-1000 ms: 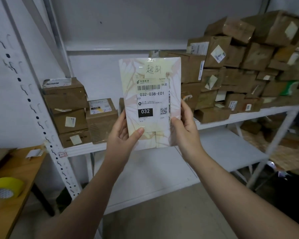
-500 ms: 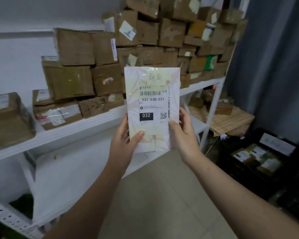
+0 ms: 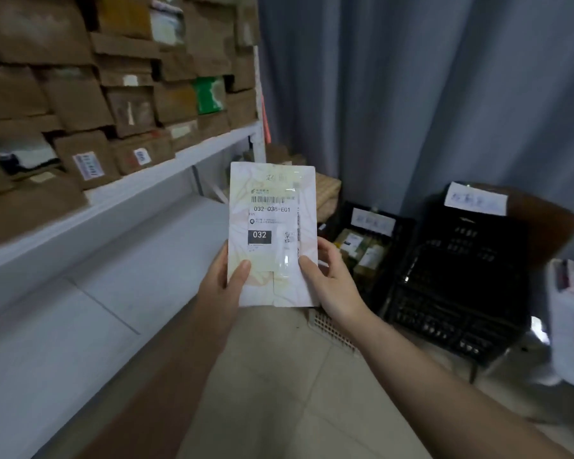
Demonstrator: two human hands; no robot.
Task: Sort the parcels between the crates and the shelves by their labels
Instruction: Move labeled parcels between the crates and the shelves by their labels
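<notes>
I hold the parcel (image 3: 272,233) upright in the air with both hands, its printed label facing me: "032-038-E01" under a barcode and a black block reading "032" (the handwriting along the top edge is too blurred to read). My left hand (image 3: 224,283) pinches its lower left edge, thumb flat on the front and fingers hidden behind. My right hand (image 3: 333,279) pinches the lower right edge the same way, thumb on the front and fingers curled round the back. The parcel is a flat, pale packet with clear tape over its face.

It hangs just off the right end of the shelves, in front of the corner post. The upper shelf (image 3: 130,197) to my left is crowded to its front edge with brown cardboard boxes (image 3: 80,104), stacked several high, some bearing small labels. The lower shelf (image 3: 96,293) shows as a bare white board.

Beyond my right hand, on the tiled floor (image 3: 295,392), stand two black crates side by side against a grey curtain (image 3: 411,94). The farther crate (image 3: 400,240) holds several packets (image 3: 362,250); the nearer crate (image 3: 451,293) is taller. Each carries a white paper sign (writing unreadable).
</notes>
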